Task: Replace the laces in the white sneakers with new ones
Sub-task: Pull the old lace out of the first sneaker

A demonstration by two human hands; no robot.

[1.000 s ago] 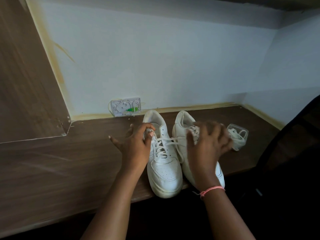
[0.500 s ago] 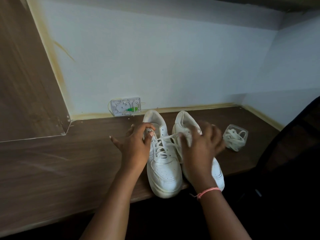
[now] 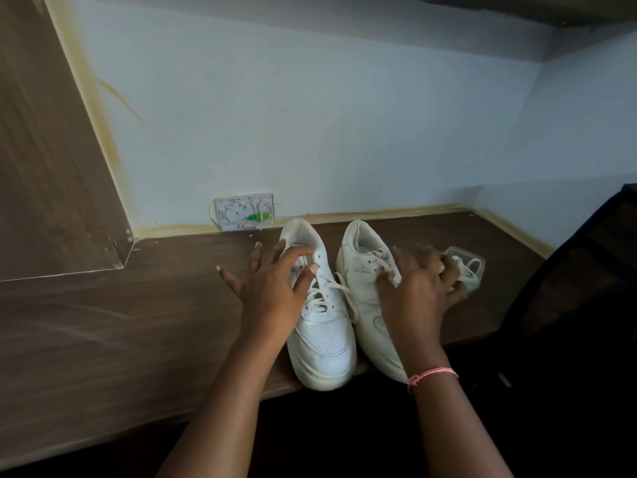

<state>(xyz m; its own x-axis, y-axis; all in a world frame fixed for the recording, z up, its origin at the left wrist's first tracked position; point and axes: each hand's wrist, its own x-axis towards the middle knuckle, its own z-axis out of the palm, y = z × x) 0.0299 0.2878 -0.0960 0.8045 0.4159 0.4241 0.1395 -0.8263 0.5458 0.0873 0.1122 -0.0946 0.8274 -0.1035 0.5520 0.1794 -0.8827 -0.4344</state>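
Two white sneakers stand side by side at the desk's front edge, toes towards me. My left hand (image 3: 272, 291) grips the left sneaker (image 3: 324, 336) at its collar, thumb on the eyelet row, fingers over the outer side. Its lace (image 3: 327, 291) is loose, and one end trails towards the other shoe. My right hand (image 3: 417, 291) is blurred over the right sneaker (image 3: 362, 270), with the thumb and fingers curled on the white lace (image 3: 381, 257) at the top eyelets. Part of a clear packet of new laces (image 3: 474, 267) shows behind that hand's fingers.
The brown wooden desk (image 3: 138, 322) runs along a pale wall. A small white wall box (image 3: 244, 212) with a green part sits behind the shoes. A wooden panel (image 3: 44, 167) rises at the left. A dark chair back (image 3: 586, 288) fills the right.
My right hand has swung from the gap between the shoes back right onto the right sneaker's laces, now partly covering the packet. My left hand has kept its hold on the left sneaker.
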